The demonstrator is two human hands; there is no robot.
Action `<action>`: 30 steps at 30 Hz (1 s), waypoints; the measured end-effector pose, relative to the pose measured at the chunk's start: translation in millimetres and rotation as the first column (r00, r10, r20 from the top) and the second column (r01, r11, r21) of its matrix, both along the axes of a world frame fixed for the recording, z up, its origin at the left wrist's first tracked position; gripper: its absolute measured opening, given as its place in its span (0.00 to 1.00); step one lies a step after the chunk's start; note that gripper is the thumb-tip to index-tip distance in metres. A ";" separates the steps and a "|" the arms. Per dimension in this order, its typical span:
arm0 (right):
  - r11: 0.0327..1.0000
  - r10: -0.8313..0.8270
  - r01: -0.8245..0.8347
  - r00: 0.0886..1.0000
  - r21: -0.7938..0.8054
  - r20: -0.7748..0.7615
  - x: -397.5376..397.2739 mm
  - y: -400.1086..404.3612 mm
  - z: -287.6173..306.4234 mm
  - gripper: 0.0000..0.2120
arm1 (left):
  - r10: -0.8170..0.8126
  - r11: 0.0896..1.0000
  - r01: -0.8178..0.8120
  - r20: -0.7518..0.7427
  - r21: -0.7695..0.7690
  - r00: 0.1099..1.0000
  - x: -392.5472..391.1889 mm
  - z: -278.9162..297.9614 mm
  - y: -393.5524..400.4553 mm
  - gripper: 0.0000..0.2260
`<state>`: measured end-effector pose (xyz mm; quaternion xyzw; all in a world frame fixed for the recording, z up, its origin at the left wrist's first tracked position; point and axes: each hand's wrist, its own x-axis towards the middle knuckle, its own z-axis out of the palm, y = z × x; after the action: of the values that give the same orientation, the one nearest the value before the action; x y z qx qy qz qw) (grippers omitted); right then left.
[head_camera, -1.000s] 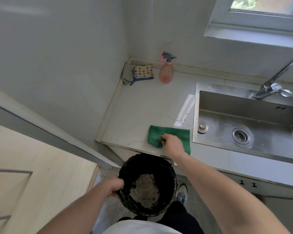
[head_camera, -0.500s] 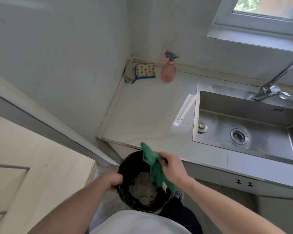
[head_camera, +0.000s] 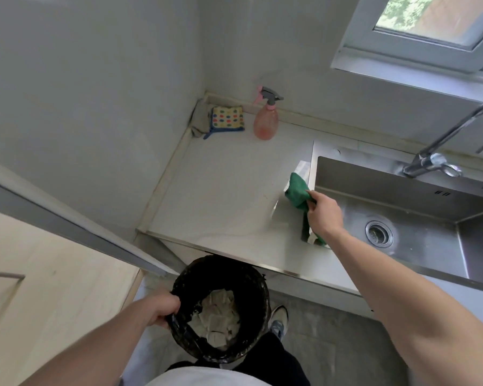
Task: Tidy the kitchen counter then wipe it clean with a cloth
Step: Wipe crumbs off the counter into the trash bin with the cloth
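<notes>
Cloth [head_camera: 297, 195]: green, bunched, on the counter [head_camera: 221, 201] at the sink [head_camera: 396, 190] edge, tail hanging over the rim; right hand [head_camera: 325, 211] pinches it, fingers curled; left hand [head_camera: 162, 307] grips the bin [head_camera: 258, 285] rim. Risks, judged: crumbs swept into the sink, not the bin; bin tipping from its one-sided hold.

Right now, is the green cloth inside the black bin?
No, the right hand holds the green cloth on the counter beside the sink.
</notes>
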<state>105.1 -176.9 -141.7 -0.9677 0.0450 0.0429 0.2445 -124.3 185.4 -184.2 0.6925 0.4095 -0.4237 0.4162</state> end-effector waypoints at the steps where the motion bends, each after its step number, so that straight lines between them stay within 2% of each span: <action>1: 1.000 0.014 -0.014 1.000 -0.007 -0.025 6.9 -0.6 -7.3 0.20 | 0.003 1.000 -0.003 -0.007 -0.004 1.000 0.6 -1.1 -0.6 0.11; 5: 0.985 0.110 -0.137 0.967 -0.107 -0.228 21.4 -0.6 -40.3 0.22 | 0.006 1.000 -0.006 -0.018 -0.017 1.000 0.8 -5.0 -1.3 0.12; 7: 0.970 0.141 -0.188 0.953 -0.156 -0.268 18.2 1.7 -51.0 0.24 | -0.005 1.000 0.005 -0.012 -0.002 1.000 0.2 -4.3 -2.0 0.11; 17: 0.942 0.280 -0.302 0.948 -0.148 -0.154 -63.7 22.9 -63.3 0.26 | -0.040 0.999 0.040 -0.006 -0.009 0.999 0.7 -1.7 -3.8 0.10; 21: 0.954 0.267 -0.284 0.949 -0.093 -0.168 -118.0 53.5 -52.8 0.25 | -0.065 0.998 0.065 -0.013 -0.027 0.998 1.4 1.0 -3.3 0.11; 24: 0.939 0.318 -0.335 0.932 -0.078 -0.176 -156.4 77.6 -42.8 0.24 | -0.086 0.996 0.086 0.001 -0.023 0.996 3.0 6.5 -1.8 0.09; 30: 0.931 0.364 -0.351 0.908 0.097 -0.208 -202.1 106.7 -22.8 0.18 | -0.118 0.993 0.118 0.007 -0.012 0.993 5.0 4.7 6.2 0.14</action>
<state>-97.0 -70.2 -164.6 -0.9411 -0.1072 0.1961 0.2537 -119.3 191.6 -179.5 0.7143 0.3640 -0.4477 0.3960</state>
